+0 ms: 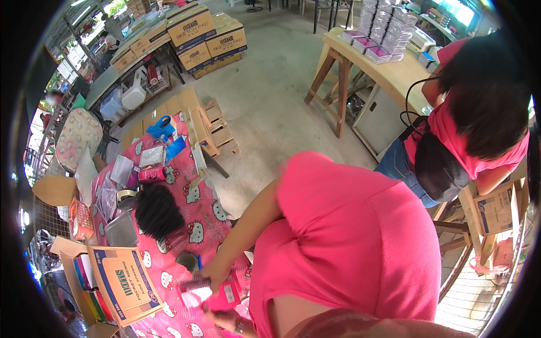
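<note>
A small pink notebook [195,293] with a dark spiral edge is held low over the table. My right hand [213,275] is closed round its spiral side, with the arm reaching out from a pink sleeve. My left hand [224,320], wearing a band at the wrist, has its fingertips at the notebook's near edge; they look closed on it, though part is hidden. Beside the hands lies another pink notebook or pack [229,293]. A round grey container [187,261] stands just beyond. Further out lies a bristly black bundle [159,212], perhaps spiral coils.
The pink patterned tablecloth [194,232] also holds a tape roll [126,198], clear plastic sleeves [122,170] and a blue tool [162,127]. An open carton [127,286] stands at lower left. Another person [451,132] works at the right, near a wooden table [389,70] of stacked notebooks [389,28].
</note>
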The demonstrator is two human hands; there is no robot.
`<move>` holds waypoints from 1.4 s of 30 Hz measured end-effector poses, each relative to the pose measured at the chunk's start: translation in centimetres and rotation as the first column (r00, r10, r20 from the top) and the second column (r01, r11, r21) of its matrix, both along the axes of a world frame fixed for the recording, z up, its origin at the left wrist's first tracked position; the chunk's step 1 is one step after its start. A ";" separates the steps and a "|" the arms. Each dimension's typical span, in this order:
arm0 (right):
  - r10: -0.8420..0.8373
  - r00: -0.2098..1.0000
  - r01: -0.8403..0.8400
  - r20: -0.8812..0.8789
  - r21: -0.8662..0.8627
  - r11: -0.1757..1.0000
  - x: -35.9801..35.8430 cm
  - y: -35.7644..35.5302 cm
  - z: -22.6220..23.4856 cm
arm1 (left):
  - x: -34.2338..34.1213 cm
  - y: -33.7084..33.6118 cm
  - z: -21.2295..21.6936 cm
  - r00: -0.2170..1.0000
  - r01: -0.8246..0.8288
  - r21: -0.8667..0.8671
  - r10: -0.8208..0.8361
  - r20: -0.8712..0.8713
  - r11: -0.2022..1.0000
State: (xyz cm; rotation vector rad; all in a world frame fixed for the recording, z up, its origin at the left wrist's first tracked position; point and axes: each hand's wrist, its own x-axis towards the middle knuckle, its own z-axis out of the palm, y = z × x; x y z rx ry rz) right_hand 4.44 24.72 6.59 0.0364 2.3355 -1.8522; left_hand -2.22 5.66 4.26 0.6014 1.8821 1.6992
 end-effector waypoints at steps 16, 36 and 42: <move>-0.442 0.692 0.627 -0.570 0.172 0.760 9.4 4.7 -6.0 | -1.6 6.6 -6.9 0.641 0.496 -0.101 -0.442 -0.628 0.862; -0.527 0.736 0.580 -0.425 -0.006 0.815 11.4 5.3 -5.8 | 2.0 10.8 -4.5 0.823 0.529 0.055 -0.496 -0.278 0.847; -0.554 0.747 0.528 -0.368 -0.178 0.830 11.6 4.5 -4.6 | 2.9 10.9 -2.2 0.860 0.478 0.217 -0.504 0.081 0.851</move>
